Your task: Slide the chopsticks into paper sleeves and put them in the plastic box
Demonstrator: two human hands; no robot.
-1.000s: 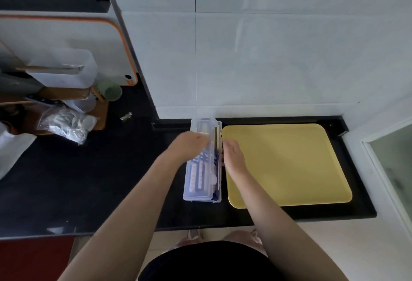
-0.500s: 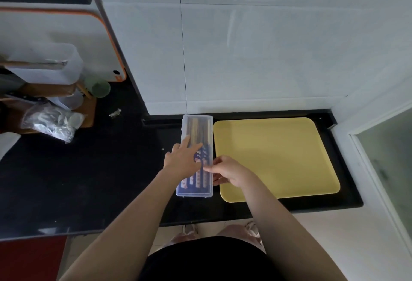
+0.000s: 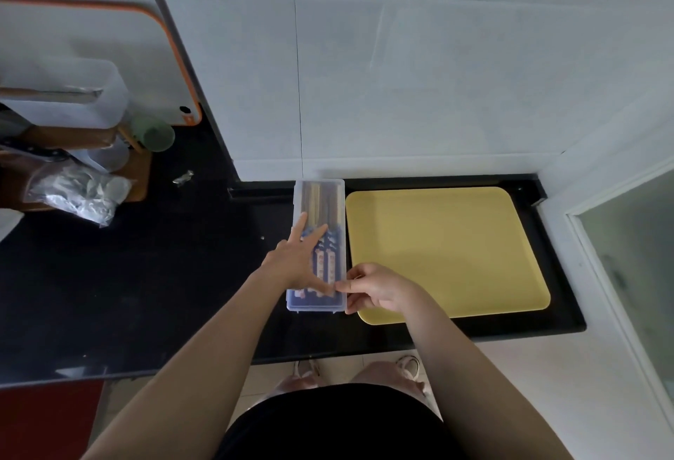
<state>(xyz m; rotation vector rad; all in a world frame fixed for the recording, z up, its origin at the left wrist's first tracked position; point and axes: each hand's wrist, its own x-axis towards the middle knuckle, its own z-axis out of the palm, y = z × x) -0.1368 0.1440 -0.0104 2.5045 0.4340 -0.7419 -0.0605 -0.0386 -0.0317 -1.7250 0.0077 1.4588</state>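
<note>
I am seeing my left hand (image 3: 297, 262) pressing flat, fingers (image 3: 299, 226) straight, on the clear plastic box (image 3: 320, 244) now lidded over the sleeved chopsticks (image 3: 325, 262) on the black bench (image 3: 146, 277); right hand (image 3: 379, 288) fingers are pinching its near corner, likely snapping it shut.

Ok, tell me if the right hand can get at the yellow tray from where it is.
Probably yes: the right hand already lies over the yellow tray's near left corner, and nothing sits between them.
</note>
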